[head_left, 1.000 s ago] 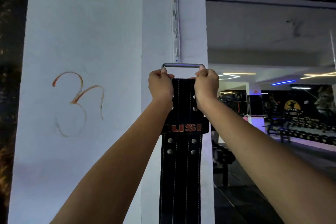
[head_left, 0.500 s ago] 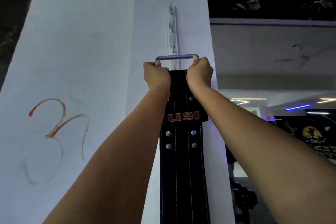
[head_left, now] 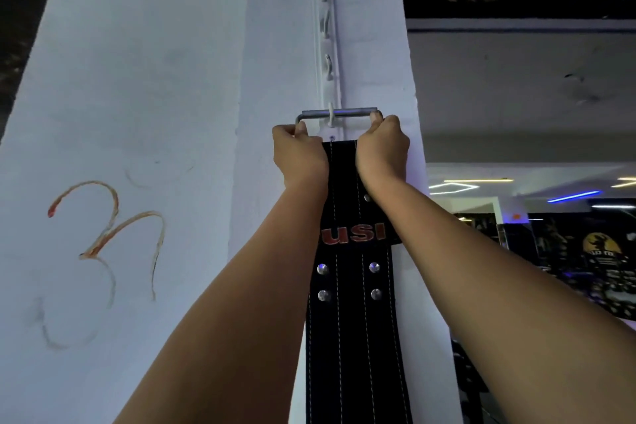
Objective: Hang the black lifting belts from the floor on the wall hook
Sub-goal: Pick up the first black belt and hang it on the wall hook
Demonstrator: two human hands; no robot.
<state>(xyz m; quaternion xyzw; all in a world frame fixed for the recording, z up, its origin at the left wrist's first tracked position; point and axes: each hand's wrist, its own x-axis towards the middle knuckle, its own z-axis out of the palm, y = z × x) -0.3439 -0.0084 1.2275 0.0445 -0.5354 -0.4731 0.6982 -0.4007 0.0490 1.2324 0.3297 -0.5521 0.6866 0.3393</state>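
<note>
White pillar (head_left: 155, 79): two hands hold one belt (head_left: 354, 320) at four hooks (head_left: 329, 45).

A hook rail (head_left: 327, 45) is running vertically up the front face of a pillar (head_left: 285, 45), its hooks stacked one above another. The lowest hook (head_left: 331, 115) is sitting in front of the middle of the buckle bar (head_left: 339, 112), which is lying crosswise at the rail's foot. The left hand (head_left: 298, 153) is gripping the buckle's left end and the right hand (head_left: 381, 148) its right end. Between the two hands the belt (head_left: 354, 320) is hanging straight down against the pillar. A scrawled mark (head_left: 106, 237) is sitting on the pillar's left face, well left of the belt. Far right, a gym room (head_left: 550, 234) is lying behind the pillar.
</note>
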